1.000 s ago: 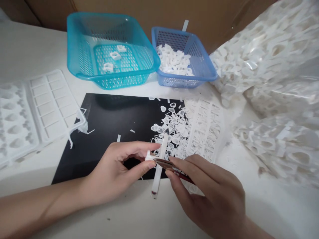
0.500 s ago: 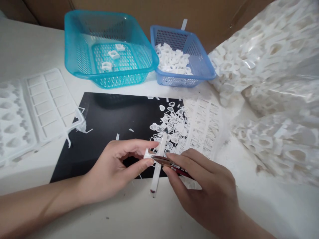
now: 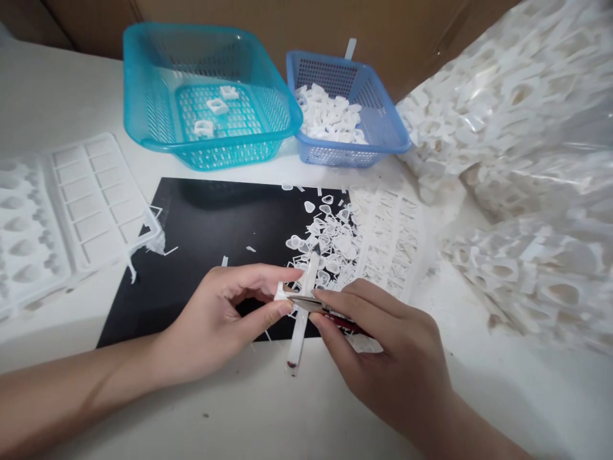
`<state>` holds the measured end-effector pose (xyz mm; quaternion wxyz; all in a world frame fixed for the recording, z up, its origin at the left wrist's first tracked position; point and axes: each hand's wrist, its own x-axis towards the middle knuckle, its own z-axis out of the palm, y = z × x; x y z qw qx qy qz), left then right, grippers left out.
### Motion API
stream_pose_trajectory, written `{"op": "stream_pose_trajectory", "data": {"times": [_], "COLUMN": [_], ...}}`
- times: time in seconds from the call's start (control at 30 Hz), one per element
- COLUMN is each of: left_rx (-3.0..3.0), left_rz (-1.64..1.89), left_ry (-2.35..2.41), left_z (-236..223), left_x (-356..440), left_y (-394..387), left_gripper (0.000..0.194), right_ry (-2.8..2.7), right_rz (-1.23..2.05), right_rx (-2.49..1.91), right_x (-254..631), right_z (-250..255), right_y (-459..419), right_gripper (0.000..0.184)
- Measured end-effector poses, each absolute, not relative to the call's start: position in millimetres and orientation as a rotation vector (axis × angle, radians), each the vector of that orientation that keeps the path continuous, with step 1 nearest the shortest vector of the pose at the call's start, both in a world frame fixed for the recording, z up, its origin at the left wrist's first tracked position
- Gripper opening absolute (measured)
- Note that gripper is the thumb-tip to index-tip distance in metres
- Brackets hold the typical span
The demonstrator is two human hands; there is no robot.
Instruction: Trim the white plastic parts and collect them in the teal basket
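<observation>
Between the thumb and fingers of my left hand point(image 3: 225, 319) is a small white plastic piece point(image 3: 281, 292), held near the front edge of a black mat point(image 3: 215, 223). My right hand point(image 3: 387, 345) is closed round a small knife point(image 3: 306, 303) with a metal blade and dark red handle. The blade's tip lies against the white piece, by my left thumb. Beneath the hands a narrow white stick point(image 3: 297, 338) with a dark tip lies across the mat's edge. White offcuts point(image 3: 335, 236) are heaped on the mat's right side.
A teal basket point(image 3: 143, 115) with several white pieces stands at the back, beside a blue basket point(image 3: 383, 128) holding a pile of them. White trays point(image 3: 96, 198) lie at left, another tray point(image 3: 397, 243) full of scraps at right. Clear bags point(image 3: 527, 160) of white parts bulge on the right.
The knife blade has tilted and shifted slightly left along the white piece, and my right hand has moved a little left with it. My left hand keeps its pinch.
</observation>
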<state>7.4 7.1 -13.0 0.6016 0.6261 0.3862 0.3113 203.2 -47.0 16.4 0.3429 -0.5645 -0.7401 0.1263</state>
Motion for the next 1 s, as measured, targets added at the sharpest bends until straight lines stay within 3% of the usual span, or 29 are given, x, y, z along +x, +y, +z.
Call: {"op": "stream_pose_trajectory", "data": {"times": [1.0], "left_rx": [1.465], "left_rz": [0.715], "left_ry": [0.905], "left_z": [-11.4], "left_x": [8.6], "left_y": [7.5], "left_gripper": [0.028], "right_ry": [-1.960], "right_rz": [0.259], "right_rx": [-1.506], "right_x": [204.3], "right_z": [20.6], "right_y": [-47.0], "right_gripper": [0.012]}}
